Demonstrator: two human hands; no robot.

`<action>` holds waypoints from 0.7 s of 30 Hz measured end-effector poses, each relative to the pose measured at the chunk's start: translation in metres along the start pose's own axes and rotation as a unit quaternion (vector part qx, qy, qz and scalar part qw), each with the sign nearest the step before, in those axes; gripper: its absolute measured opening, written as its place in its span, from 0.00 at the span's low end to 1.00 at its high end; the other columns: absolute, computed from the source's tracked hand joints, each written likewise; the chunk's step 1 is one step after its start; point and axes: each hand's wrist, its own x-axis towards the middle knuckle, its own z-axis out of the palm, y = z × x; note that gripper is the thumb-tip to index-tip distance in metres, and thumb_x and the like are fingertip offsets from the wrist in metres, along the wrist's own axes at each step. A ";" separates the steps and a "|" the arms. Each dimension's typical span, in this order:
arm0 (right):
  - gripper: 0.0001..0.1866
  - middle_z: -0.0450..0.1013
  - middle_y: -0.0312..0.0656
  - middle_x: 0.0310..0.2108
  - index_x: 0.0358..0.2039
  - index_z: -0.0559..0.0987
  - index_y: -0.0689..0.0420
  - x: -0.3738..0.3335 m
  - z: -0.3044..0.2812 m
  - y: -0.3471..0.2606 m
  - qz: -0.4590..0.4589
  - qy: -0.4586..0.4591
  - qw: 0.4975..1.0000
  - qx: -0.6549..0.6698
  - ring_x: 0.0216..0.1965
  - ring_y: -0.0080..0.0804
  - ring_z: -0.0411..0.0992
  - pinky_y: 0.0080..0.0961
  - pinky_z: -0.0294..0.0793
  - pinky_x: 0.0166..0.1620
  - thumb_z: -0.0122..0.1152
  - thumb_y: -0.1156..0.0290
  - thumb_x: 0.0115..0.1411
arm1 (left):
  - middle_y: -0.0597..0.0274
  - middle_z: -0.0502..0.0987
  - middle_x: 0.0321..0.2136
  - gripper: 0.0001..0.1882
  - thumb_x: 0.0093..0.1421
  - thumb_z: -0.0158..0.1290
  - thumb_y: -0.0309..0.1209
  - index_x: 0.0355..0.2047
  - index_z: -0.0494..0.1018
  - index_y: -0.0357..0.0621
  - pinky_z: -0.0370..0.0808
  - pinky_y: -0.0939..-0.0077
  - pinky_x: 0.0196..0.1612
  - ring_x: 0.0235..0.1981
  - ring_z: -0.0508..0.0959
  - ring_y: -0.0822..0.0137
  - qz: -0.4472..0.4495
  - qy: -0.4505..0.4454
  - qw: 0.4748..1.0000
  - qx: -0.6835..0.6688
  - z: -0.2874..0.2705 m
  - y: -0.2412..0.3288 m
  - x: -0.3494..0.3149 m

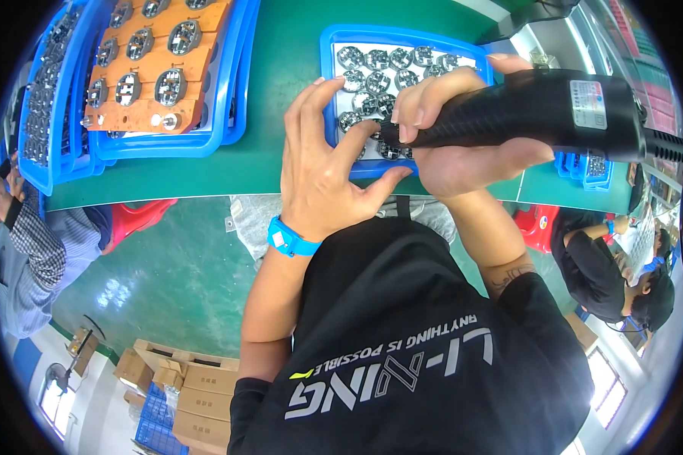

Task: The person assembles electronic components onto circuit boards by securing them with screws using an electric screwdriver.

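Screwdriver (pixel 539 106) in rt hand (pixel 463 152), green bench (pixel 281 68)

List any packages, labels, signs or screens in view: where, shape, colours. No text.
Label: pale rectangular sticker on the black power tool held in the right hand.
Cardboard boxes: brown stack, lower left, with small pale labels.
Blue crate: beside the boxes.
Shirt print: white lettering on black.
No screens visible.
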 end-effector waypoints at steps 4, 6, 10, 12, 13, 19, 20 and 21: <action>0.52 0.70 0.43 0.21 0.60 0.57 0.47 -0.002 0.006 -0.004 0.026 0.008 0.998 -0.061 0.16 0.34 0.67 0.33 0.72 0.26 0.37 0.15 0.51 | 0.39 0.66 0.58 0.25 0.38 0.73 0.41 0.35 0.81 0.40 0.70 0.46 0.57 0.59 0.66 0.36 0.001 0.001 1.000 -0.005 0.000 -0.002 0.001; 0.50 0.72 0.42 0.21 0.56 0.59 0.54 -0.002 0.008 0.001 0.013 -0.007 0.999 -0.030 0.18 0.29 0.69 0.26 0.72 0.26 0.48 0.21 0.52 | 0.41 0.67 0.58 0.24 0.37 0.73 0.40 0.34 0.81 0.40 0.71 0.46 0.56 0.59 0.67 0.36 0.009 0.009 1.000 -0.005 0.001 -0.003 0.000; 0.49 0.70 0.43 0.23 0.58 0.58 0.47 -0.004 -0.002 0.001 0.035 -0.102 0.990 -0.090 0.20 0.33 0.69 0.28 0.72 0.27 0.52 0.21 0.49 | 0.42 0.67 0.58 0.23 0.37 0.73 0.39 0.33 0.82 0.41 0.71 0.46 0.56 0.59 0.67 0.36 0.013 0.012 1.000 -0.001 0.001 -0.004 0.000; 0.48 0.70 0.43 0.23 0.58 0.58 0.47 -0.003 -0.007 0.005 0.023 -0.113 0.990 -0.081 0.20 0.32 0.69 0.27 0.72 0.27 0.55 0.23 0.51 | 0.43 0.67 0.58 0.22 0.36 0.73 0.38 0.32 0.82 0.42 0.72 0.47 0.56 0.59 0.67 0.37 0.007 0.012 1.000 -0.002 -0.001 -0.002 0.001; 0.48 0.70 0.43 0.23 0.58 0.58 0.47 0.000 -0.011 0.009 -0.005 -0.152 0.986 -0.061 0.20 0.32 0.69 0.27 0.73 0.27 0.54 0.23 0.51 | 0.43 0.67 0.58 0.22 0.36 0.73 0.38 0.32 0.82 0.42 0.72 0.47 0.56 0.59 0.67 0.37 0.010 0.012 1.000 0.001 -0.002 -0.002 0.001; 0.49 0.71 0.43 0.21 0.58 0.58 0.57 0.005 -0.008 -0.004 0.000 -0.041 0.998 -0.045 0.20 0.30 0.70 0.27 0.73 0.27 0.48 0.22 0.57 | 0.43 0.68 0.57 0.23 0.38 0.74 0.41 0.32 0.82 0.42 0.70 0.46 0.57 0.59 0.66 0.37 -0.007 0.007 1.000 0.003 0.001 0.006 0.004; 0.50 0.72 0.43 0.19 0.57 0.59 0.65 0.015 -0.013 -0.013 -0.014 -0.023 0.999 -0.020 0.18 0.27 0.70 0.24 0.72 0.26 0.47 0.25 0.61 | 0.43 0.68 0.57 0.23 0.38 0.74 0.41 0.32 0.82 0.42 0.70 0.46 0.57 0.59 0.66 0.37 -0.005 0.006 1.000 0.008 0.000 0.005 0.004; 0.49 0.71 0.42 0.22 0.52 0.65 0.60 0.030 -0.020 -0.026 -0.040 -0.058 0.996 0.063 0.21 0.32 0.71 0.32 0.71 0.31 0.44 0.20 0.57 | 0.42 0.68 0.57 0.23 0.39 0.74 0.42 0.33 0.82 0.42 0.70 0.46 0.57 0.59 0.66 0.36 0.007 0.009 1.000 0.013 0.000 0.003 0.003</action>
